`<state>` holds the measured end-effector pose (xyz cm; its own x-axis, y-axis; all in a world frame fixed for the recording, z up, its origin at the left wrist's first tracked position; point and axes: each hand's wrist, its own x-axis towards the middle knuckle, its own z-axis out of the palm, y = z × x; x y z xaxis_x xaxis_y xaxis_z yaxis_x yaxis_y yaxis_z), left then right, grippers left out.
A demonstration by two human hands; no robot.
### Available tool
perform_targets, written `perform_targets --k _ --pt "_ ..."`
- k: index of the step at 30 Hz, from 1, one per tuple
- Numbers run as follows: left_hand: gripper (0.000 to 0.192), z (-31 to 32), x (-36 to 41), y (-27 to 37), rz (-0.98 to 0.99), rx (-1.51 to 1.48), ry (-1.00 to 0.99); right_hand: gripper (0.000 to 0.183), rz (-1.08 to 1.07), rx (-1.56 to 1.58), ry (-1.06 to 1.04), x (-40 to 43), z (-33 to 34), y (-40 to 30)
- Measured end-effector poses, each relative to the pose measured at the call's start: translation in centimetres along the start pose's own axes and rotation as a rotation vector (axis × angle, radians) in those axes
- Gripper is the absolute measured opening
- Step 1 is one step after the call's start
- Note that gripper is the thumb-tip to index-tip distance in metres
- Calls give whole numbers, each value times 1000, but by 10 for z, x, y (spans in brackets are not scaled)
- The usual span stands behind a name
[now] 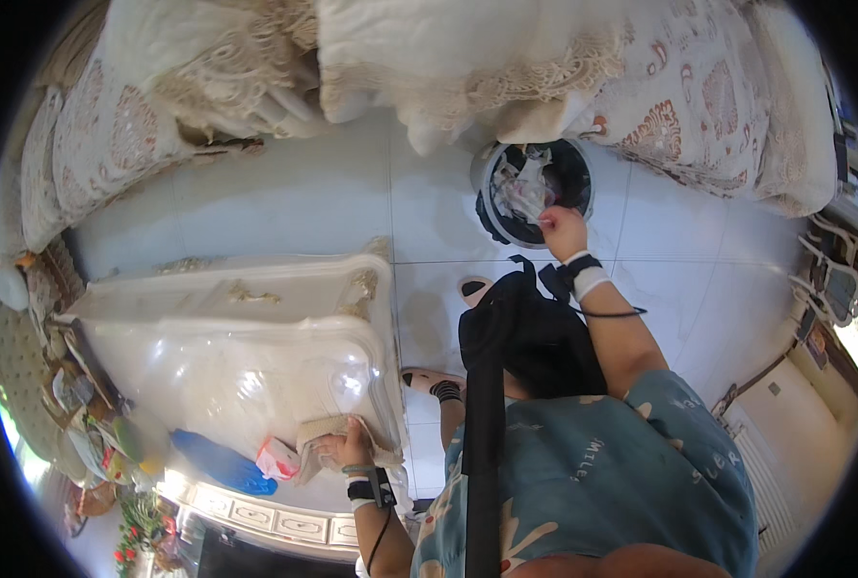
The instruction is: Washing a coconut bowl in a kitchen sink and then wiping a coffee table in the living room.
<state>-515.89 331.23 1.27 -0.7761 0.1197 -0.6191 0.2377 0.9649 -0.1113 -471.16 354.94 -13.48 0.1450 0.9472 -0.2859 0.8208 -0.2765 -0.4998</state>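
Note:
My left hand [351, 442] grips a folded beige cloth [322, 428] on the glossy top of a cream table [219, 368]. Beside the cloth lies a small red-and-white packet [278, 459], with a crumpled blue plastic bag [223, 462] farther left. My right hand [564, 231] is over the near rim of a round waste bin [592, 195] with a black liner. Its fingertips are pinched on a white scrap [533, 195] among the crumpled waste; where the scrap ends is hard to make out.
Sofas with patterned covers [660, 130] and lace-edged cream throws [472, 79] line the far side. White floor tiles [291, 188] run between them and the table. A black bag [530, 339] hangs before my body. Red flowers [129, 545] and a white drawer cabinet [299, 526] are at lower left.

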Motion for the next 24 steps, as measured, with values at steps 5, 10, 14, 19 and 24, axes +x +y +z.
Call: perform_targets --k 5,10,14,19,24 --pt "126 16 2 7 34 325 15 27 111 606 -177 -20 -23 -68" --pt "130 19 -10 28 -16 65 34 15 -188 555 -497 -44 -31 -172" --pt "128 28 -13 38 -24 36 16 19 -155 729 -806 -75 -7 -245" --pt "118 43 -24 39 -29 -99 -13 36 -716 122 -302 -112 19 -307" --pt "95 78 -43 -38 418 -4 66 29 -1132 -25 -469 -188 50 -337"
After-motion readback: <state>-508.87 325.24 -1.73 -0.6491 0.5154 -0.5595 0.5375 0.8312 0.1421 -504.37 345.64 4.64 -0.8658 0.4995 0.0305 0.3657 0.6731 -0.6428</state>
